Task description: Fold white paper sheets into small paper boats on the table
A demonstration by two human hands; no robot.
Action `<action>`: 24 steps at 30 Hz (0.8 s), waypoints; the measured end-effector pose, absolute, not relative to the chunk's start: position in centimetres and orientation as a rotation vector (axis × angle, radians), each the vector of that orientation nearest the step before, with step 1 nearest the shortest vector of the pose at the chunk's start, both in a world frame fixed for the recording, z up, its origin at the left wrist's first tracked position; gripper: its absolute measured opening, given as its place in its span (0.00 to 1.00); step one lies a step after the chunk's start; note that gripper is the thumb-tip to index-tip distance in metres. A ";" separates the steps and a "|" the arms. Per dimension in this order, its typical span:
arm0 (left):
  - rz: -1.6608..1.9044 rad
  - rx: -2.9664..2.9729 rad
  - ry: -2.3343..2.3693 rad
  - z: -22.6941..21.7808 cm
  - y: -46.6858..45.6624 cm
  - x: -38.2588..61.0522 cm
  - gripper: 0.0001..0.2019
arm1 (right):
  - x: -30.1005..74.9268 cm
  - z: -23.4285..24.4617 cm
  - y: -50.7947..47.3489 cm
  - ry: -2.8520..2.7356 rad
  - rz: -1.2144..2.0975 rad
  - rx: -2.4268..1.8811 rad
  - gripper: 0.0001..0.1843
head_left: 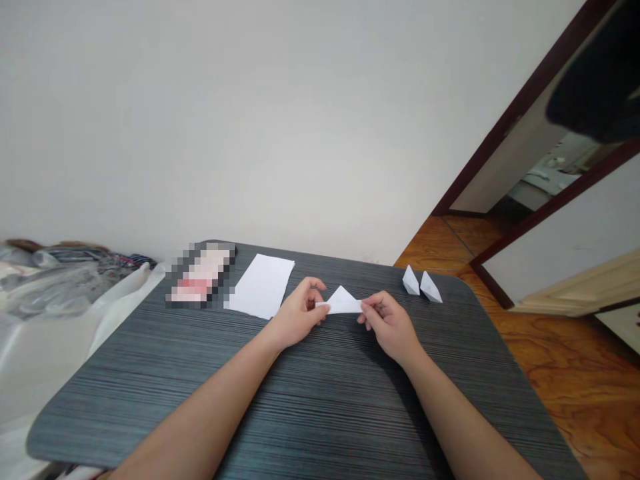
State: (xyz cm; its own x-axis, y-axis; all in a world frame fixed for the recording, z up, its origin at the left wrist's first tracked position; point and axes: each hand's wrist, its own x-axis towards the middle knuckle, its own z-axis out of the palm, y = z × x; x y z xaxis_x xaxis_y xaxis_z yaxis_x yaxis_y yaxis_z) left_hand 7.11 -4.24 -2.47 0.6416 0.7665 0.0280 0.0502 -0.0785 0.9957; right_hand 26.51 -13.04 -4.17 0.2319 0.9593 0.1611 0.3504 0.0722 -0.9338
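Note:
Between my two hands is a small folded paper boat (342,301), white, with a pointed peak in the middle and a tip at either side. My left hand (301,308) pinches its left tip between thumb and fingers. The right tip is gripped by my right hand (390,323), thumb on the near side. The boat is held just above the dark table (320,413). A stack of white paper (264,285) lies to the left of my left hand. Two finished folded paper boats, one (411,281) beside another (431,287), stand beyond my right hand.
A blurred-out pinkish item (203,273) lies at the table's back left corner. A white wall (280,133) rises behind the table. Plastic-wrapped things (75,287) are heaped at the left. Wooden floor (560,360) and a doorway are at the right.

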 end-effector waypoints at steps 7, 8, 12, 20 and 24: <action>0.490 1.729 0.688 -1.5 -4.7 7.0 0.23 | 26.1 -3.1 -13.4 -1.595 0.676 -1.467 0.06; 0.475 1.761 0.702 -1.4 -4.8 7.1 0.21 | 26.0 -3.0 -13.4 -1.604 0.674 -1.462 0.06; 0.439 1.844 0.737 -1.1 -4.8 7.0 0.10 | 25.7 -3.1 -13.4 -1.565 0.725 -1.439 0.06; 0.463 1.755 0.754 -1.4 -4.8 7.0 0.08 | 25.9 -3.8 -13.1 -1.187 1.030 -1.308 0.13; 0.480 1.748 0.754 -1.4 -4.7 7.1 0.08 | 25.9 -3.5 -13.1 -1.250 1.123 -1.385 0.12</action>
